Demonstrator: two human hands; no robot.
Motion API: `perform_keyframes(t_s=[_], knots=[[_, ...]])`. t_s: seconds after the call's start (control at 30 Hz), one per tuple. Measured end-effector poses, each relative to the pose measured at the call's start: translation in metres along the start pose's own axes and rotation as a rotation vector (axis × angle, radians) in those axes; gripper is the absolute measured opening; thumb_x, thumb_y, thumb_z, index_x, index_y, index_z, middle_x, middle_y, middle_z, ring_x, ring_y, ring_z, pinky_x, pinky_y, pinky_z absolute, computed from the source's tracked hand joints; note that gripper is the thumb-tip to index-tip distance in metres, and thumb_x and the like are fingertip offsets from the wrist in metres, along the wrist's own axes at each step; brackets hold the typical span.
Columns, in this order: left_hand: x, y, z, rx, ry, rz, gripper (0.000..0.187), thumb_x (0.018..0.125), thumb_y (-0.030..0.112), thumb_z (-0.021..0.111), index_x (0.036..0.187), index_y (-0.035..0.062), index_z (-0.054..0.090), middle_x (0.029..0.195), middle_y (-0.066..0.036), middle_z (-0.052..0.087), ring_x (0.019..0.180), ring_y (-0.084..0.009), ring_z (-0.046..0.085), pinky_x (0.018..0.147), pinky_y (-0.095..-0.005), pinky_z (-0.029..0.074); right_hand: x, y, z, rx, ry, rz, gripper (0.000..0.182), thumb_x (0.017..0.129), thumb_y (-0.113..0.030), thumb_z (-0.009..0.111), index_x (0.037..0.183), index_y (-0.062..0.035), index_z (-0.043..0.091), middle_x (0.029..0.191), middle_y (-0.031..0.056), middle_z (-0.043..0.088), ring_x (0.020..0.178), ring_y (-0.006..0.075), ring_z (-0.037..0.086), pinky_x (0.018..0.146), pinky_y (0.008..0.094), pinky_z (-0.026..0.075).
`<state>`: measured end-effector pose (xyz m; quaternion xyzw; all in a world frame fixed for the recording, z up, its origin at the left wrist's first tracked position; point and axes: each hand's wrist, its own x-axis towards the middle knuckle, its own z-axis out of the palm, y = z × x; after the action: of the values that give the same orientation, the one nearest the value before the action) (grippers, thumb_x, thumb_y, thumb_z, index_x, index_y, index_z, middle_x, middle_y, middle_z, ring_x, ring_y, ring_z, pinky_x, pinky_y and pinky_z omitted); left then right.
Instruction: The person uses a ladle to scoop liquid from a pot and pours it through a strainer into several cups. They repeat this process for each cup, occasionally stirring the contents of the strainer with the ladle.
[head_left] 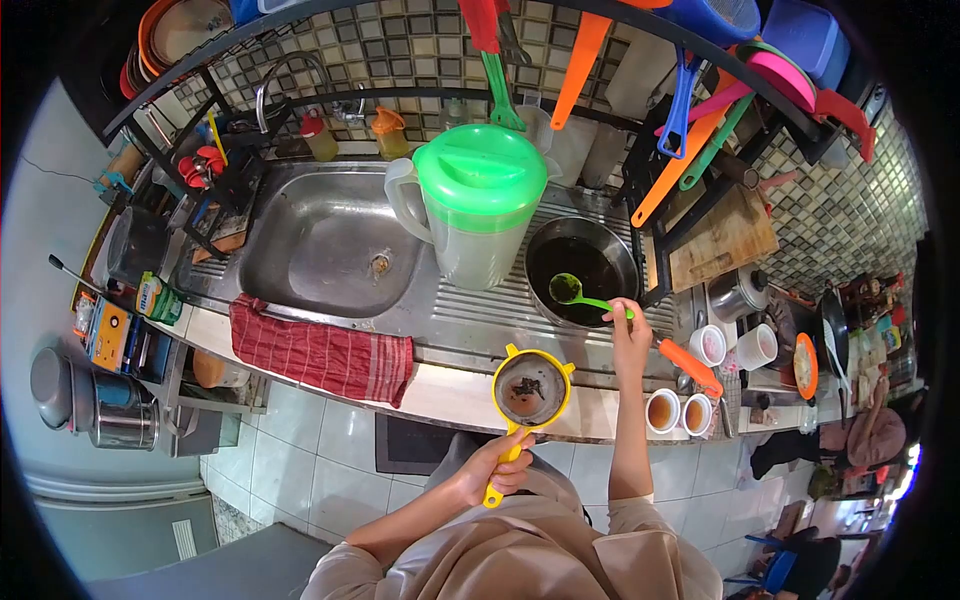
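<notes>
The left grip [497, 468] is closed round one strainer [530, 390]; the right grip [627, 333] pinches one spoon [582, 299] at one pan [625, 262]. Left of the right grip stands one jug [482, 240]; right, four cups [764, 346]. The surface [455, 386] holds one sink [310, 240]; mosaic covers the wall [430, 62].

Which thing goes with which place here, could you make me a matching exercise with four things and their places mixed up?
Things:
1. yellow strainer
2. green spoon
3. pitcher
4. red cloth

Places:
A. draped over the front edge of the counter
B. gripped by its handle in the left hand
C. standing between the sink basin and the metal bowl
D. in the right hand, its scoop over the dark liquid

Right pairs: 1-B, 2-D, 3-C, 4-A
</notes>
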<state>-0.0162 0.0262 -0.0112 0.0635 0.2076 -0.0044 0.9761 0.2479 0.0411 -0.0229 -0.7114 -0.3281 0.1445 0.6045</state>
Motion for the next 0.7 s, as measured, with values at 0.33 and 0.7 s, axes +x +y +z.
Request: perform_keyframes(t_s=[0.33, 0.7], knots=[[-0.0005, 0.0006, 0.003, 0.005, 0.025, -0.01, 0.027, 0.091, 0.041, 0.04, 0.083, 0.0159, 0.041, 0.049, 0.007, 0.025, 0.037, -0.0022, 0.02, 0.031, -0.0164, 0.018, -0.0064, 0.0078, -0.0003, 0.025, 0.032, 0.036, 0.021, 0.087, -0.023, 0.052, 0.092, -0.0035, 0.059, 0.069, 0.0022, 0.06, 0.065, 0.006, 0.052, 0.06, 0.0204, 0.038], [-0.0007, 0.0006, 0.0022, 0.025, 0.004, -0.004, 0.027, 0.091, 0.042, 0.039, 0.083, 0.0163, 0.04, 0.049, 0.008, 0.025, 0.037, -0.0018, 0.02, 0.032, -0.016, 0.018, -0.0055, -0.0009, -0.0053, -0.018, 0.073, 0.019, 0.02, 0.087, -0.022, 0.052, 0.092, -0.0032, 0.058, 0.067, 0.0025, 0.06, 0.061, 0.0051, 0.049, 0.057, 0.0199, 0.037]])
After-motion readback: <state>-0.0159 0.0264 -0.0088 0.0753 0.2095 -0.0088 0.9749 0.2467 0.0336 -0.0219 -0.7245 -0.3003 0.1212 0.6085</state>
